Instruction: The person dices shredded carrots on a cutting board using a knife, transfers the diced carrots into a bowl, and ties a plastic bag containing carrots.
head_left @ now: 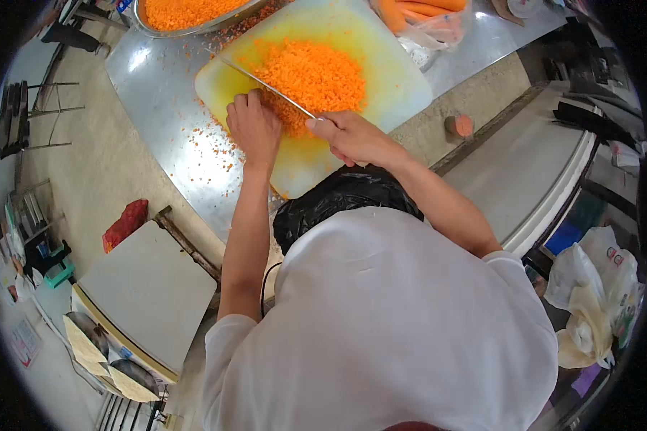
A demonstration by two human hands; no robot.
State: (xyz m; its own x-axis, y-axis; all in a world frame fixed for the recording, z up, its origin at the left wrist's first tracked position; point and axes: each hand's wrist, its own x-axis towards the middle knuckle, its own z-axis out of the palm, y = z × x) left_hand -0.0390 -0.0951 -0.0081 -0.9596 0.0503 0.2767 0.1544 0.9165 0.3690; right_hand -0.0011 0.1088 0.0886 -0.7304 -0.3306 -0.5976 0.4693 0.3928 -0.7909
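A heap of finely chopped carrot point(316, 75) lies on a yellow-stained white cutting board point(395, 93). My right hand point(356, 138) is closed round the handle of a knife point(269, 88). Its blade points to the upper left and crosses the near-left side of the heap. Just below the blade, my left hand point(254, 128) rests at the board's left edge, its fingers bent and close together. The fingertips are turned away, so anything under them is hidden. Carrot bits lie beside these fingers.
A metal bowl point(194, 31) of chopped carrot stands beyond the board on the steel table point(147, 93). Whole carrots point(428, 11) in a plastic bag lie at the back right. Carrot crumbs litter the table's left part. A white-topped unit point(525, 165) stands to the right.
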